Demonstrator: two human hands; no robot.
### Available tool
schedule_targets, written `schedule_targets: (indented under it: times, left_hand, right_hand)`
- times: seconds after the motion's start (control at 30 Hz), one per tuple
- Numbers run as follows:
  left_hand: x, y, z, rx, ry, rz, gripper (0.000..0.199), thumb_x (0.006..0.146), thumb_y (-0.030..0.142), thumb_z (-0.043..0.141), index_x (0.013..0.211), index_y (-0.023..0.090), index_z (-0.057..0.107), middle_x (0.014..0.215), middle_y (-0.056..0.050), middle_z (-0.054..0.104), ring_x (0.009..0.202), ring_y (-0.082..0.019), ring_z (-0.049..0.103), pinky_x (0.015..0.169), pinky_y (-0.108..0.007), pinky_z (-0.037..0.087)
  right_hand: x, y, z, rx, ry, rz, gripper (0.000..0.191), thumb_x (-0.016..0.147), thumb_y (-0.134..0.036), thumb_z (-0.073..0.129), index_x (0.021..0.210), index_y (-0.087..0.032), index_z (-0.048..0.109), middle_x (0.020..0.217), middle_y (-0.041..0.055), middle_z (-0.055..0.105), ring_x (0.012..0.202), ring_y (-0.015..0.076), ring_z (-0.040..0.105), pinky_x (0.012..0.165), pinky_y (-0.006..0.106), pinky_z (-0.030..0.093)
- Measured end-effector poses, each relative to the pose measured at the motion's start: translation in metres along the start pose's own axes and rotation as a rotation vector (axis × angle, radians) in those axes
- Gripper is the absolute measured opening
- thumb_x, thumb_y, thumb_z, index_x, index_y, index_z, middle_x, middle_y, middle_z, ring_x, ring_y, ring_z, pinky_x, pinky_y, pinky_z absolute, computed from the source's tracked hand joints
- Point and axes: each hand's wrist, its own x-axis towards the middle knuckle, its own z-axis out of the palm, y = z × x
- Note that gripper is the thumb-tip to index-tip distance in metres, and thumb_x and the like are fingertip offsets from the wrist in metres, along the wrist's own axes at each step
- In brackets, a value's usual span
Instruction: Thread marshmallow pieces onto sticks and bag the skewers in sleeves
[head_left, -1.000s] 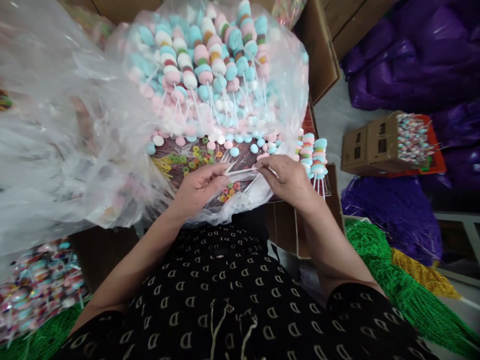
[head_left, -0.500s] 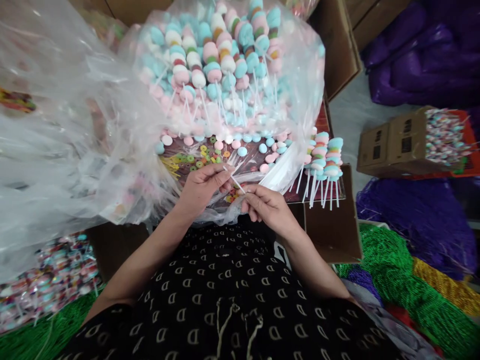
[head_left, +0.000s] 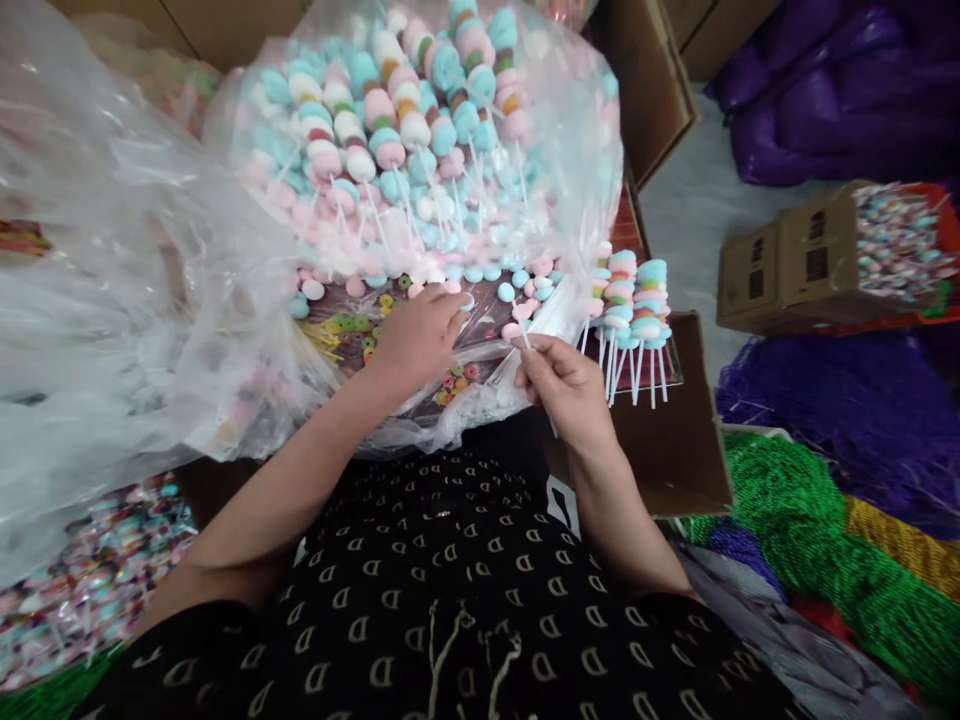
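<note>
My right hand (head_left: 562,385) pinches a thin white stick (head_left: 523,326) between thumb and fingers, its tip pointing up beside pink marshmallows (head_left: 511,331). My left hand (head_left: 424,335) is over the far row of loose sweets, back of the hand up and fingers curled down. At its fingertips is a pale blue marshmallow (head_left: 467,301), partly covered by the fingers. Green and yellow gummy rings (head_left: 352,323) lie left of that hand. More orange and red rings (head_left: 456,382) lie nearer to me.
A clear plastic bag (head_left: 600,140) full of marshmallow skewers (head_left: 390,120) rises behind the work surface. Finished skewers (head_left: 649,300) rest at its right edge, above an open carton (head_left: 667,440). Crumpled plastic (head_left: 150,300) covers the left side. Green tinsel (head_left: 787,500) lies at right.
My hands have moved apart. The left let go of the stick and went up to the marshmallows; the right carried the stick to the right and tilted it upright.
</note>
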Motion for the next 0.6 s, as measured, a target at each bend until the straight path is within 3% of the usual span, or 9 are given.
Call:
schedule_targets:
  times: [0.13,0.2,0.3,0.4,0.47,0.6]
  left_hand:
    - [0.023,0.015,0.013,0.461,-0.241,-0.08,0.03,0.102,0.017,0.054,0.125,0.014,0.073,0.124,-0.018,0.071,0.101,-0.032,0.072,0.082,-0.039,0.052]
    - [0.026,0.02,0.014,0.572,-0.304,-0.084,0.033,0.105,0.018,0.051,0.131,0.014,0.07,0.128,-0.019,0.07,0.106,-0.033,0.072,0.081,-0.039,0.052]
    - [0.023,0.017,0.009,0.578,-0.285,-0.07,0.03,0.103,0.019,0.054,0.127,0.014,0.072,0.126,-0.018,0.071,0.107,-0.033,0.072,0.081,-0.039,0.053]
    - [0.013,0.007,-0.001,0.392,-0.158,-0.046,0.023,0.099,0.02,0.062,0.116,0.017,0.077,0.114,-0.014,0.075,0.102,-0.029,0.071,0.085,-0.039,0.053]
    - [0.003,0.0,-0.007,0.151,-0.062,-0.062,0.021,0.096,0.023,0.065,0.111,0.019,0.079,0.099,-0.008,0.076,0.093,-0.025,0.07,0.084,-0.037,0.053]
    - [-0.017,-0.011,-0.009,-0.521,-0.013,-0.285,0.026,0.094,0.034,0.068,0.112,0.019,0.08,0.068,0.0,0.066,0.06,-0.014,0.058,0.059,-0.027,0.046]
  right_hand:
    - [0.029,0.001,-0.011,-0.478,0.095,-0.193,0.027,0.101,-0.028,0.057,0.112,-0.019,0.08,0.094,0.0078,0.08,0.083,0.0213,0.071,0.078,0.034,0.054]
    - [0.039,-0.003,-0.008,-0.714,0.047,-0.181,0.03,0.101,-0.022,0.054,0.113,-0.017,0.081,0.104,0.0129,0.081,0.096,0.0261,0.073,0.083,0.036,0.053]
    - [0.046,-0.013,0.001,-0.978,-0.053,-0.06,0.033,0.105,-0.025,0.051,0.121,-0.017,0.079,0.112,0.0155,0.078,0.097,0.0285,0.072,0.074,0.034,0.047]
    - [0.046,-0.025,0.01,-1.112,-0.129,0.023,0.034,0.109,-0.03,0.048,0.125,-0.02,0.076,0.123,0.0152,0.075,0.095,0.0276,0.071,0.068,0.033,0.041]
    - [0.046,-0.028,0.012,-1.159,-0.169,0.044,0.033,0.109,-0.03,0.048,0.124,-0.02,0.076,0.127,0.0152,0.073,0.094,0.0271,0.071,0.067,0.033,0.04]
    - [0.049,-0.024,0.008,-1.082,-0.132,-0.003,0.023,0.103,-0.027,0.059,0.114,-0.019,0.078,0.121,0.0145,0.075,0.094,0.0273,0.071,0.07,0.034,0.043]
